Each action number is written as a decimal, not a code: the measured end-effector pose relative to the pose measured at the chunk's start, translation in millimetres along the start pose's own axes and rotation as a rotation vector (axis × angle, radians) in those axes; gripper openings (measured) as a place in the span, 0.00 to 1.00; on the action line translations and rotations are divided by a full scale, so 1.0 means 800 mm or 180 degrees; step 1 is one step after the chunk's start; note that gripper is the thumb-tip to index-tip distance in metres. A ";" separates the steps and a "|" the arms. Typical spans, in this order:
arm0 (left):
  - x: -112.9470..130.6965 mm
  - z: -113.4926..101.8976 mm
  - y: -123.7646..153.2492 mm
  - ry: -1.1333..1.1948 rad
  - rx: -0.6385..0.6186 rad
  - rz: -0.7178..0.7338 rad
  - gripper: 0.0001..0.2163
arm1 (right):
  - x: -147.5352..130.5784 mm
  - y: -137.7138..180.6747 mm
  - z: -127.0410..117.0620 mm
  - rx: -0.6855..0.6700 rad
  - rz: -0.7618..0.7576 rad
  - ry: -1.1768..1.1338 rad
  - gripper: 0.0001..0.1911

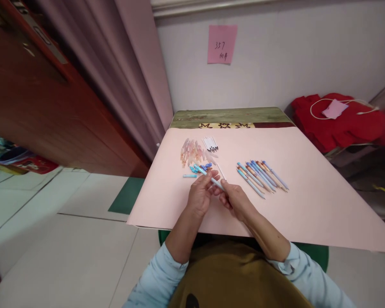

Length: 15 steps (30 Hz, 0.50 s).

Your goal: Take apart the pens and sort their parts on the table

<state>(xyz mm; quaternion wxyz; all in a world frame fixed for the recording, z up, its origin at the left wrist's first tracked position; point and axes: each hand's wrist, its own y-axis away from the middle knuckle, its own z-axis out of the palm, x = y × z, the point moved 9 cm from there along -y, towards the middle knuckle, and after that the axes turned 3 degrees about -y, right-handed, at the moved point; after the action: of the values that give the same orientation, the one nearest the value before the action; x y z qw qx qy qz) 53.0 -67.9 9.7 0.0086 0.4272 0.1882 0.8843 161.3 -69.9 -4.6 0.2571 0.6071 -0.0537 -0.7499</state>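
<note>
My left hand [200, 193] and my right hand [235, 199] meet over the pink sheet [308, 205], fingers pinched on a light blue pen [211, 178] that lies slanted between them. Just beyond my hands lie small blue caps [202, 167], a loose light blue pen part [189, 176], a pile of translucent orange barrels [190, 152] and a bundle of white refills [210, 144]. To the right of my hands sits a row of several finished pens [262, 175], blue and orange.
A table with a green patterned edge [227, 116] carries the pink sheet. A red cloth heap [340, 122] with a white cord lies at the right. A pink note [221, 43] hangs on the wall. A wooden door and curtain stand left.
</note>
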 end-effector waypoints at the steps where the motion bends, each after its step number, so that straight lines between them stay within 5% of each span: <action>1: -0.001 0.000 -0.002 0.0018 0.0015 0.0009 0.14 | -0.004 -0.002 -0.003 0.0081 -0.0104 0.0009 0.29; 10: -0.001 -0.019 -0.022 0.0264 0.0585 0.0113 0.12 | -0.062 0.010 -0.027 0.0823 -0.1510 0.1100 0.16; 15: -0.006 -0.022 -0.029 0.0505 0.0543 -0.0140 0.08 | -0.044 -0.007 -0.012 0.0401 -0.1120 0.0754 0.19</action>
<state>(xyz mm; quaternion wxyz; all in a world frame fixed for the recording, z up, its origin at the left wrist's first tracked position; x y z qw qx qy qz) 39.1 -53.0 -12.1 -0.0233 0.3508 0.2723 0.8957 172.9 -46.6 22.1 0.0883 0.7058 0.0370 -0.7019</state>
